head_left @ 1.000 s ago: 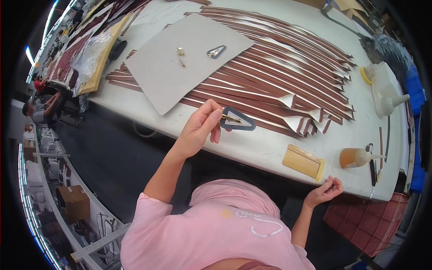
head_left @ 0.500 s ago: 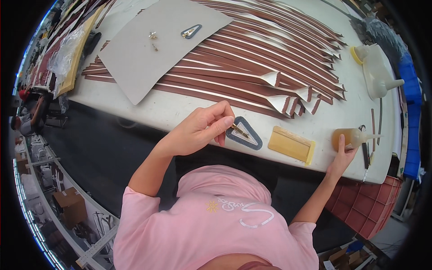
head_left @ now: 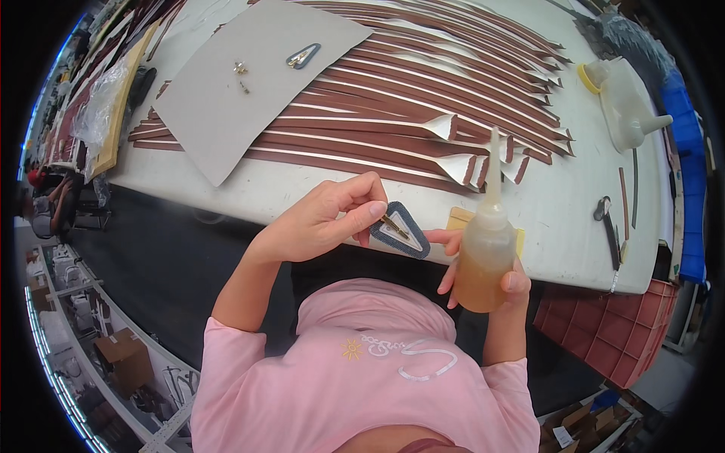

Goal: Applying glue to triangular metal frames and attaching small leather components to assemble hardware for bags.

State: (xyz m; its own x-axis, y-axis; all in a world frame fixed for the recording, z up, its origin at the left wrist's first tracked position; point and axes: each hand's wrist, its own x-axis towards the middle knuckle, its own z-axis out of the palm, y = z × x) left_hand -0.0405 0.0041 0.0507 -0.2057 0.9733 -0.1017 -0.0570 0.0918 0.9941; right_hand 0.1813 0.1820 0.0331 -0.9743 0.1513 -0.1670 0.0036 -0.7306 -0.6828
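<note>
In my left hand [head_left: 332, 219] the thumb and forefinger pinch a slim brass-coloured metal piece [head_left: 394, 226], which lies over a triangular patch [head_left: 417, 245] with a dark blue woven border and pale middle. My right hand [head_left: 513, 283] is wrapped round a translucent squeeze bottle [head_left: 483, 264] of amber liquid, its long nozzle pointing away from me. The right forefinger reaches to the patch's right edge. Behind the bottle, partly hidden, lies a yellow flat block [head_left: 459, 219] at the table's near edge.
Long brown strips [head_left: 408, 98] with white edges cover much of the table. A grey sheet [head_left: 249, 113] bears another triangular patch [head_left: 303, 56] and small metal bits [head_left: 240, 68]. At right are a larger spouted bottle [head_left: 627, 106], scissors [head_left: 606, 226] and a red crate [head_left: 604, 332].
My right hand has brought the squeeze bottle leftward from the table's right side to beside the patch, nozzle turned from rightward to away from me. My left hand keeps its pinch.
</note>
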